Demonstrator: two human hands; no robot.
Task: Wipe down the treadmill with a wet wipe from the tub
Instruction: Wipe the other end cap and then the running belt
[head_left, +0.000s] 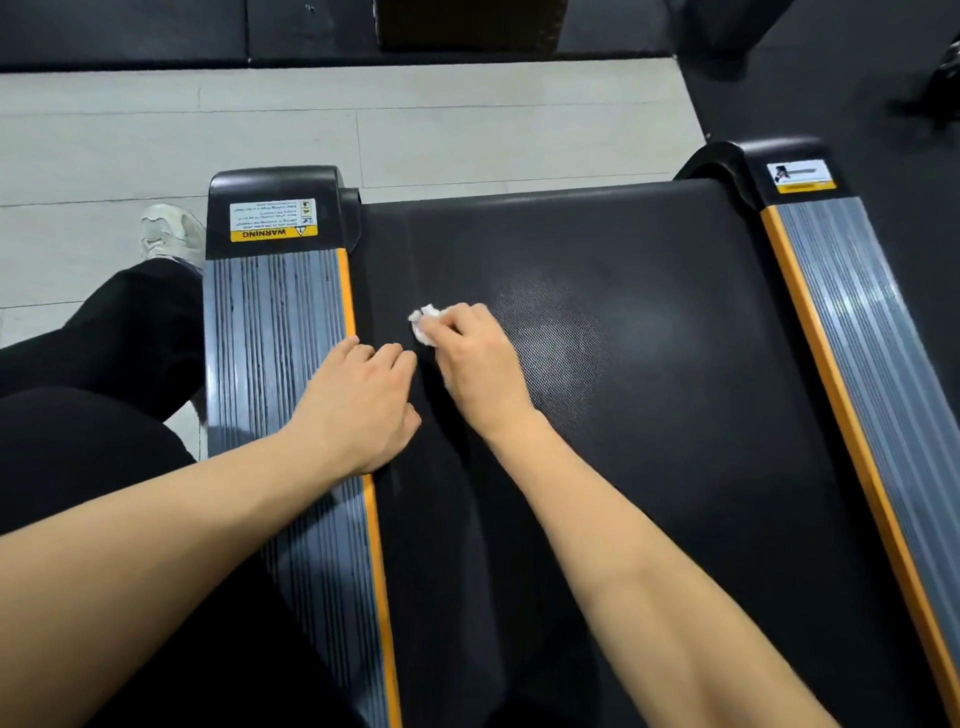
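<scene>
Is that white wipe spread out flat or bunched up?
Bunched up. The wipe shows only as a small crumpled wad poking out from the right hand, pressed on the black belt.

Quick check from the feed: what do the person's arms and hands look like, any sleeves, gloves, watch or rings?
Both forearms are bare as far as the frame shows: no sleeves in view. The left hand and right hand wear no gloves, and no watch, band or ring is visible.
</scene>
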